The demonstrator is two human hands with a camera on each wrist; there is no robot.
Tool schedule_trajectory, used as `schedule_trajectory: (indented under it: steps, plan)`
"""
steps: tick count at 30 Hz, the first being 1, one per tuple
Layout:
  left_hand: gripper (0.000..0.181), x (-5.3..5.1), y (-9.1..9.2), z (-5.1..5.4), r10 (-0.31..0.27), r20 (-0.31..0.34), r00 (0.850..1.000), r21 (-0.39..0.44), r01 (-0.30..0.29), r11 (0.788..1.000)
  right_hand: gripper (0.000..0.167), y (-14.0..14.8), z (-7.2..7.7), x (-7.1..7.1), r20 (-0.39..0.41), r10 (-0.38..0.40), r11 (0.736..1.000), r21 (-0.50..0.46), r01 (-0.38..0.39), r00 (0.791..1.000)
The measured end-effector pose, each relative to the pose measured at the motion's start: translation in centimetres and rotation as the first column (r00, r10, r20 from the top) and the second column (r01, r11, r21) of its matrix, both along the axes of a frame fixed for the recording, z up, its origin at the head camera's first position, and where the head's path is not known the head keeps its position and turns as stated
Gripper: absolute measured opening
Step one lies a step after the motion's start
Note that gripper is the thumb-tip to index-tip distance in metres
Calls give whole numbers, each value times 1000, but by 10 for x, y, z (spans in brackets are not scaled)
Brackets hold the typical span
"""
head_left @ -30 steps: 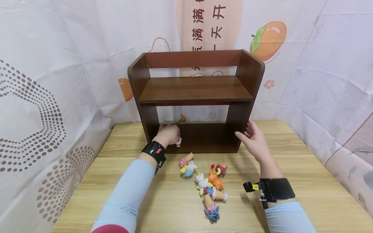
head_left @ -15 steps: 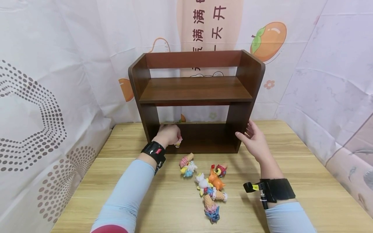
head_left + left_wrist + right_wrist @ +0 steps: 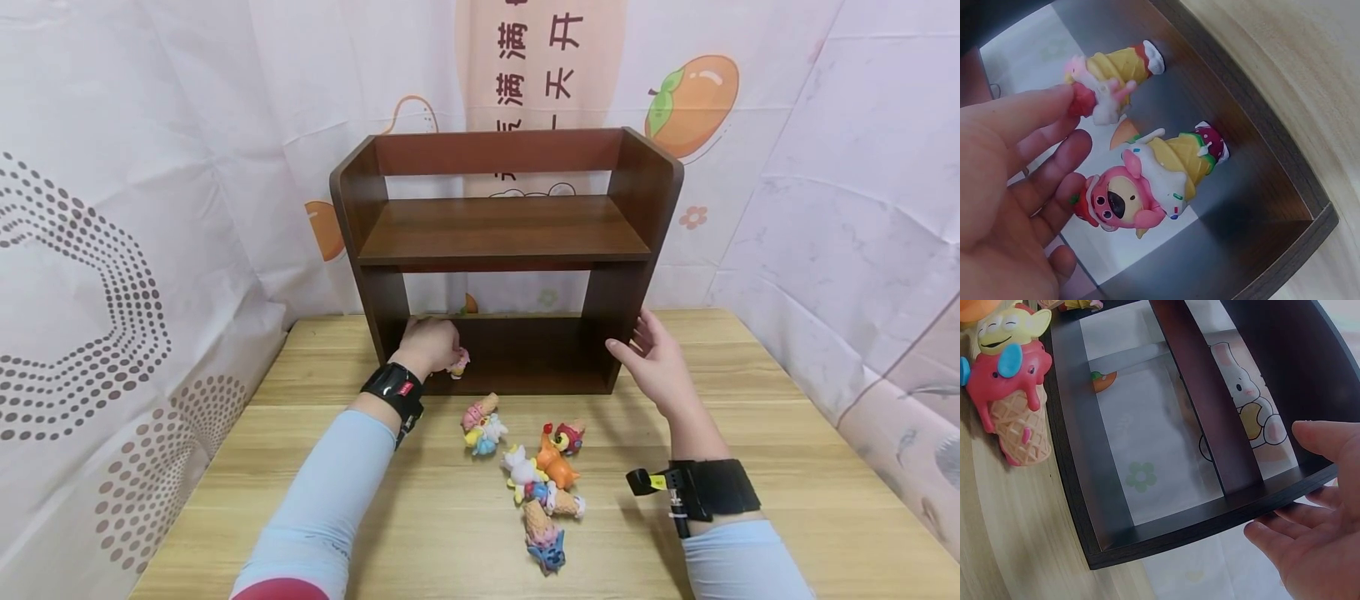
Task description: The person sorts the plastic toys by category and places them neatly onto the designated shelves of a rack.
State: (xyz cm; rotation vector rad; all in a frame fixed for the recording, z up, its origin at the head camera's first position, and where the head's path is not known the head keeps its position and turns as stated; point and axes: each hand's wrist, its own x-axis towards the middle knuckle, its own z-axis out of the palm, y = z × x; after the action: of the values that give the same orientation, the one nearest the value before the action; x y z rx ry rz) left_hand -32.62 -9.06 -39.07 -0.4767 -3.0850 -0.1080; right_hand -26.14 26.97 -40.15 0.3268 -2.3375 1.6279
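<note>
A brown two-tier shelf [image 3: 504, 229] stands on the wooden table. Inside its lower left tier, my left hand [image 3: 431, 343] has thumb and forefinger at the red top of an ice-cream-cone figurine [image 3: 1113, 69], seeming to pinch it. The figurine is upright on the lower board. Beside it in the left wrist view stands another cone figurine, a pink bear with a strawberry hat [image 3: 1125, 197], close to my other fingertips. My right hand [image 3: 660, 367] holds the shelf's right side panel, thumb on the inner side and fingers outside.
Several figurines lie in front of the shelf: a pink cone one [image 3: 478, 412], a white-and-yellow one [image 3: 487, 433], a white one [image 3: 519, 467], an orange one [image 3: 555, 467], a red one [image 3: 568, 437] and a blue one [image 3: 546, 550]. A printed curtain [image 3: 300, 83] hangs behind.
My left hand has shifted slightly left, and the figurine at its fingertips has turned to show more pink. The right hand stays on the side panel.
</note>
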Motion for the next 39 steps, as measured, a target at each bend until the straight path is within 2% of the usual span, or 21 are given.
schedule_trajectory:
  steps: [9,18,32,39]
  plan:
    - [45,0,-4,1,-28,-1,1000,15,28,1000,77,0,0,0,0,4,1000,-6,-4,1000]
    - [23,0,-4,-1,-12,17,1000,9,11,1000,79,1,0,2,10,3,1000,4,-3,1000]
    - [18,-1,-4,-1,-11,-4,1000,-1,11,1000,79,1,0,2,11,2,1000,9,-2,1000]
    - [22,-1,-5,-2,-16,-8,1000,7,16,1000,78,0,0,2,14,0,1000,8,0,1000]
